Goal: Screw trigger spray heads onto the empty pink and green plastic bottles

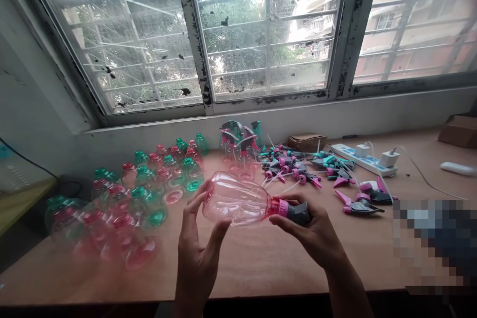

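Observation:
I hold a clear pink spray bottle (pixel 238 201) on its side above the wooden table (pixel 261 258). My left hand (pixel 197 246) cups the bottle's base, with fingers curled round it. My right hand (pixel 316 233) grips the grey and pink trigger head (pixel 294 211) fitted on the bottle's neck. Both hands are closed on the same bottle, in the middle of the view near the table's front edge.
Several empty pink and green bottles (pixel 149 189) crowd the table's left. A few assembled sprayers (pixel 240 146) stand behind, and loose trigger heads (pixel 298 166) lie to the right. A white power strip (pixel 363 159), cardboard boxes (pixel 307 141) and a pixelated patch (pixel 434 243) are further right.

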The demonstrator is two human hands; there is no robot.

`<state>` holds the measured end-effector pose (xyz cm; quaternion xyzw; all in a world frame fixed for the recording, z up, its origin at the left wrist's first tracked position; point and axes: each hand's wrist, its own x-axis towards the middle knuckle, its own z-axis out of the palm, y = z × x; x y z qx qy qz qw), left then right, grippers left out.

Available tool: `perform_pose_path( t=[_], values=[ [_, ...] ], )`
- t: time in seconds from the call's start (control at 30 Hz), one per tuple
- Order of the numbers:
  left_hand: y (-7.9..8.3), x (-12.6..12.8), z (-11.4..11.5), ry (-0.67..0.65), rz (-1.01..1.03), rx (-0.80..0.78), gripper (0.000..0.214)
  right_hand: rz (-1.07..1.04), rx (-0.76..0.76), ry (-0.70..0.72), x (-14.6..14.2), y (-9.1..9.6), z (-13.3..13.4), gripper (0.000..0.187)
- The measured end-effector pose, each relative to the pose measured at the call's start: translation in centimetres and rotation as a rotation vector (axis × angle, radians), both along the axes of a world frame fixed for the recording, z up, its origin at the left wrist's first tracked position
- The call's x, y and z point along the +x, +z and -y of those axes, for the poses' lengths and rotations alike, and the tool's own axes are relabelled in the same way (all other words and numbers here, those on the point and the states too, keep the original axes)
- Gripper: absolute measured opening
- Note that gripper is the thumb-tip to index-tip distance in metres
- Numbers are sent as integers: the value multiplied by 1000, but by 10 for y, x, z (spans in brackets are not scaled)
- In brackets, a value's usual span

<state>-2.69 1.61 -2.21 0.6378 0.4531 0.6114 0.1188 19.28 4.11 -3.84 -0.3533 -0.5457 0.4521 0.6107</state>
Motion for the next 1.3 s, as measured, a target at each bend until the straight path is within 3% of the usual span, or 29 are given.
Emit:
perform_pose_path(
  t=[0.2, 0.5, 0.63, 0.73, 0.97, 1.17, 1.3],
  values=[
    [2, -3, -2, -19, -112, 118, 52, -103, -64, 87, -1, -6, -9, 34],
    [-1, -6, 1, 48, 89, -48, 49, -45, 27, 65, -2, -2, -1, 29],
    [-1, -8, -1, 4, -15, -8, 45, -99, 24, 114, -2, -6, -4, 28],
    [-2, -10, 1, -25, -93, -77, 57, -136, 23, 98, -4, -6, -4, 27],
    [3, -3, 7, 9, 74, -195, 60, -55, 27, 39, -6, 1, 3, 29],
    [0, -2, 5, -76, -2, -97, 57, -202, -40, 88, -5, -6, -6, 32],
    [0, -1, 7, -95, 40, -97, 64, -159, 6, 101, -2, -5, -5, 29]
  ],
)
